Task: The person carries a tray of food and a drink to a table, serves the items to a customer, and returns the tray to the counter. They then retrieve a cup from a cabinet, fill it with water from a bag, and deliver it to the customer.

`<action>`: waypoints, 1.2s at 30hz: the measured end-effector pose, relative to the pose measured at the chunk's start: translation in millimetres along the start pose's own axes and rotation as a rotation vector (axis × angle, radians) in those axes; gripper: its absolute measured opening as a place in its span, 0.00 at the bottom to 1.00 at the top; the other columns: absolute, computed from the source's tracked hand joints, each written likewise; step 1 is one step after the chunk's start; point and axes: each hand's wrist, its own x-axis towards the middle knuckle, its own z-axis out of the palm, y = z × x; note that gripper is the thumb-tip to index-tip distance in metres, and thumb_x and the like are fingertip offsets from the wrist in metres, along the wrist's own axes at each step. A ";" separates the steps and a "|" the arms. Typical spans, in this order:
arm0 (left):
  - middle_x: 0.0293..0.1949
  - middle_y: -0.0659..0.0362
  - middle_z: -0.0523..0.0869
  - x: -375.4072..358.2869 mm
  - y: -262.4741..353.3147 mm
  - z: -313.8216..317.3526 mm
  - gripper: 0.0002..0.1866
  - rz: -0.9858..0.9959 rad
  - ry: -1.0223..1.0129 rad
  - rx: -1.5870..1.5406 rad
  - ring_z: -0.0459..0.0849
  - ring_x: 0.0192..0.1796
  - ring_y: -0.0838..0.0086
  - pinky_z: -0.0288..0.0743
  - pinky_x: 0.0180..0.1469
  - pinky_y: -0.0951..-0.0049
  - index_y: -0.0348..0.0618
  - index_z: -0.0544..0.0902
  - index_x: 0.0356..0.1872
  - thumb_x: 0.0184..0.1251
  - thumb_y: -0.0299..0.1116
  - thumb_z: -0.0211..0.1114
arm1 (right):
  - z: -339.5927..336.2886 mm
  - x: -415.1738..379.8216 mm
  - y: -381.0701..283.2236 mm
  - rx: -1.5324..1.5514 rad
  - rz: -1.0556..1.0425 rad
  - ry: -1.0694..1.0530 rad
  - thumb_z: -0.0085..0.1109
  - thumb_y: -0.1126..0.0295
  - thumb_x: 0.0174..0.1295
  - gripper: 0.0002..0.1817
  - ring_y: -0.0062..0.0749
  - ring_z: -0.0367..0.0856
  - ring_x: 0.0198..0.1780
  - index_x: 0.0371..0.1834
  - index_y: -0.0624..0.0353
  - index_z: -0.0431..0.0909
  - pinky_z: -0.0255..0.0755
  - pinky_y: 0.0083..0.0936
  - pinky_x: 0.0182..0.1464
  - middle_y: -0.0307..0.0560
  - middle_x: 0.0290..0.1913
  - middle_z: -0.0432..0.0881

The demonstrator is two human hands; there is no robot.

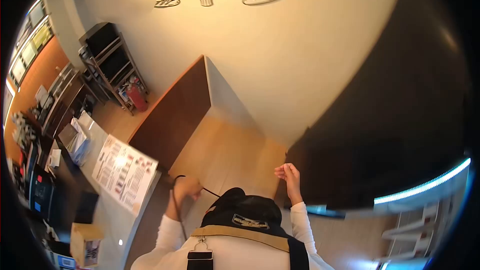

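Note:
A black apron [255,206] with a tan top band and a printed patch covers my front over a white long-sleeved top. My left hand [187,189] is closed around a dark apron string [211,192], which runs taut to the apron's side; its loose end loops over the hand and hangs down by the forearm. Out to the other side, my right hand [290,174] is raised with fingers curled together in a pinch. Whatever it may hold is too small to make out. A black shoulder strap [200,261] hangs from a metal clip.
A pale counter [127,222] with a printed menu sheet [125,172] runs along the left. Beyond it stand a brown partition [172,120], a metal rack [112,62] and a red fire extinguisher [136,97]. A dark cabinet [380,140] with a light strip rises on the right.

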 end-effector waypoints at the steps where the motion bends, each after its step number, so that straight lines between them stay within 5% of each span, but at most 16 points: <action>1: 0.20 0.58 0.84 4.8 13.0 -31.6 0.12 -0.008 -0.059 -0.040 0.83 0.26 0.70 0.74 0.31 0.72 0.44 0.84 0.19 0.53 0.35 0.54 | 2.9 48.8 -10.1 0.020 -0.012 -0.045 0.44 0.60 0.68 0.14 0.22 0.79 0.32 0.33 0.59 0.72 0.70 0.17 0.37 0.43 0.33 0.81; 6: 0.25 0.58 0.85 132.6 -33.4 -90.3 0.11 -0.122 -0.056 0.056 0.83 0.27 0.71 0.75 0.32 0.72 0.45 0.85 0.24 0.54 0.37 0.56 | -0.6 292.0 -8.6 -0.213 -0.063 -0.302 0.47 0.64 0.66 0.12 0.22 0.79 0.36 0.37 0.61 0.76 0.70 0.18 0.38 0.43 0.36 0.82; 10: 0.32 0.55 0.85 172.8 -86.5 -78.0 0.09 -0.353 -0.168 -0.225 0.83 0.33 0.68 0.74 0.37 0.66 0.45 0.85 0.29 0.49 0.35 0.60 | 76.6 430.2 -36.3 -0.518 -0.284 -0.692 0.50 0.67 0.63 0.12 0.31 0.80 0.42 0.44 0.64 0.75 0.71 0.23 0.45 0.47 0.39 0.81; 12: 0.38 0.52 0.85 166.4 -55.3 -142.2 0.11 -0.533 -0.189 0.172 0.84 0.40 0.64 0.76 0.42 0.64 0.46 0.85 0.34 0.49 0.34 0.62 | 145.4 479.2 -60.1 -0.577 -0.431 -0.890 0.52 0.69 0.60 0.13 0.40 0.78 0.45 0.45 0.64 0.74 0.70 0.28 0.49 0.51 0.41 0.80; 14: 0.33 0.51 0.85 158.1 -93.1 -157.6 0.10 -0.530 0.355 -0.041 0.84 0.36 0.60 0.76 0.41 0.64 0.45 0.85 0.33 0.49 0.32 0.61 | 212.8 523.0 -80.3 -0.635 -0.600 -1.079 0.53 0.70 0.58 0.15 0.44 0.76 0.48 0.47 0.63 0.73 0.69 0.30 0.51 0.52 0.44 0.78; 17: 0.36 0.49 0.83 90.0 20.6 -248.9 0.10 -0.505 1.151 -0.237 0.80 0.40 0.54 0.74 0.45 0.62 0.40 0.82 0.36 0.59 0.30 0.54 | 321.1 586.6 -64.8 -0.614 -0.765 -1.283 0.57 0.68 0.54 0.20 0.45 0.74 0.50 0.51 0.61 0.70 0.68 0.32 0.53 0.53 0.46 0.76; 19: 0.36 0.53 0.83 76.4 101.3 -280.5 0.08 -0.570 1.575 -0.151 0.82 0.39 0.62 0.75 0.43 0.68 0.36 0.81 0.37 0.60 0.27 0.54 | 389.6 628.3 -16.8 -0.617 -1.136 -1.167 0.59 0.67 0.52 0.22 0.48 0.74 0.50 0.52 0.59 0.69 0.68 0.35 0.53 0.54 0.46 0.75; 21: 0.36 0.51 0.83 77.8 157.0 -287.8 0.09 -0.532 1.668 -0.398 0.80 0.42 0.59 0.72 0.46 0.64 0.37 0.81 0.37 0.60 0.30 0.56 | 429.5 657.6 3.3 -0.783 -1.276 -1.170 0.63 0.65 0.48 0.25 0.49 0.73 0.51 0.51 0.58 0.70 0.66 0.41 0.55 0.55 0.47 0.75; 23: 0.36 0.52 0.83 93.0 201.3 -279.0 0.09 -0.527 1.670 -0.495 0.80 0.42 0.60 0.73 0.46 0.66 0.39 0.81 0.38 0.60 0.30 0.57 | 451.8 678.6 27.1 -1.486 -1.059 -1.253 0.68 0.63 0.40 0.26 0.44 0.71 0.54 0.46 0.55 0.72 0.65 0.51 0.53 0.50 0.47 0.75; 25: 0.36 0.53 0.83 113.8 225.3 -250.6 0.10 -0.650 1.540 -0.387 0.80 0.42 0.61 0.73 0.46 0.67 0.40 0.80 0.40 0.60 0.32 0.58 | 435.3 663.9 29.9 -1.476 -1.179 -1.040 0.68 0.60 0.39 0.26 0.42 0.74 0.53 0.44 0.52 0.73 0.68 0.50 0.50 0.46 0.49 0.76; 27: 0.39 0.53 0.83 133.3 238.2 -214.5 0.11 -0.670 1.447 -0.532 0.81 0.43 0.60 0.73 0.47 0.67 0.42 0.80 0.41 0.61 0.35 0.57 | 415.3 642.7 39.6 -1.706 -1.133 -0.954 0.62 0.63 0.47 0.16 0.38 0.75 0.48 0.40 0.51 0.72 0.70 0.47 0.45 0.43 0.42 0.76; 29: 0.40 0.52 0.83 158.8 235.9 -176.5 0.13 -0.736 1.408 -0.794 0.81 0.44 0.60 0.73 0.47 0.65 0.41 0.80 0.42 0.62 0.37 0.57 | 349.7 618.1 68.1 -1.566 -1.359 -0.731 0.52 0.66 0.55 0.05 0.36 0.77 0.38 0.33 0.51 0.72 0.71 0.37 0.37 0.41 0.34 0.75; 30: 0.41 0.51 0.83 175.4 229.4 -159.9 0.14 -0.748 1.389 -0.927 0.81 0.44 0.60 0.74 0.47 0.65 0.40 0.80 0.42 0.63 0.38 0.57 | 316.6 603.3 81.9 -1.458 -1.249 -0.805 0.51 0.66 0.56 0.04 0.35 0.78 0.36 0.32 0.52 0.72 0.71 0.32 0.36 0.43 0.34 0.76; 31: 0.41 0.49 0.82 194.5 219.3 -145.3 0.16 -0.777 1.420 -0.934 0.81 0.44 0.58 0.74 0.47 0.64 0.39 0.78 0.45 0.62 0.39 0.57 | 282.1 578.0 82.7 -1.732 -1.255 -0.878 0.52 0.64 0.56 0.07 0.34 0.79 0.36 0.33 0.55 0.74 0.72 0.32 0.35 0.43 0.34 0.77; 35: 0.41 0.42 0.81 281.8 197.7 -102.0 0.29 -0.931 1.409 -1.002 0.81 0.44 0.53 0.73 0.46 0.61 0.37 0.67 0.58 0.60 0.44 0.59 | 152.7 470.8 37.0 -1.497 -0.943 -1.862 0.61 0.50 0.49 0.27 0.42 0.82 0.39 0.43 0.63 0.76 0.74 0.37 0.37 0.54 0.38 0.79; 36: 0.41 0.40 0.80 294.2 193.8 -95.2 0.33 -0.979 1.378 -1.021 0.80 0.44 0.51 0.73 0.46 0.60 0.37 0.63 0.61 0.59 0.45 0.60 | 147.5 448.6 26.4 -1.371 -0.740 -2.240 0.60 0.46 0.50 0.36 0.46 0.79 0.44 0.52 0.65 0.67 0.72 0.37 0.43 0.58 0.43 0.77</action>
